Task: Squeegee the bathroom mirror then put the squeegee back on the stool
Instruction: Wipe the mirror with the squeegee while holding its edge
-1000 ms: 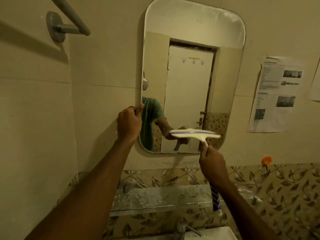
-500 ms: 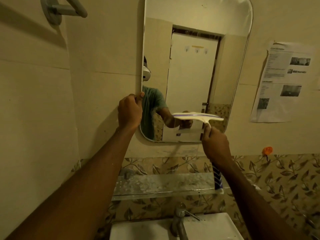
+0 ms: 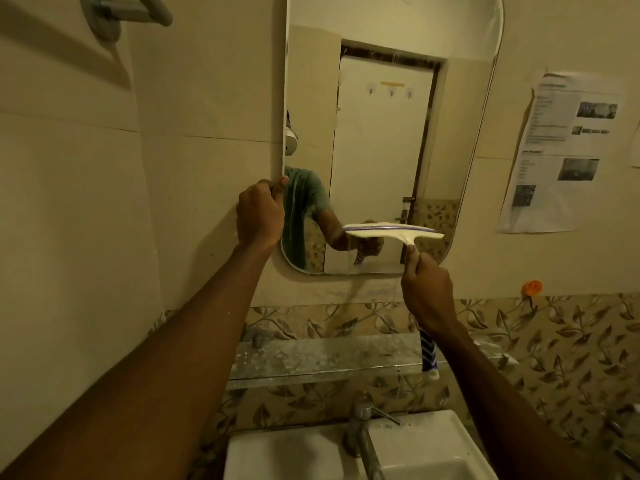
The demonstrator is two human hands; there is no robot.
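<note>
A tall mirror [image 3: 388, 140] with rounded corners hangs on the tiled wall. My left hand [image 3: 259, 213] grips its left edge, with the thumb on the glass. A cream squeegee [image 3: 394, 233] with a purple blade strip lies across the lower right part of the mirror. My right hand [image 3: 427, 292] holds it by the handle, just below the head. The blue and white end of the handle sticks out under my wrist. No stool is in view.
A glass shelf [image 3: 325, 358] runs under the mirror, above a white basin [image 3: 298, 452] with a metal tap [image 3: 362, 431]. Printed sheets [image 3: 568, 150] hang on the wall at right, an orange hook [image 3: 531, 287] below them. A grey rail bracket [image 3: 114, 15] juts out at top left.
The view has tilted down, so the mirror sits higher in frame and the basin shows. The squeegee stays across the lower right of the mirror. My left hand keeps its hold on the edge.
</note>
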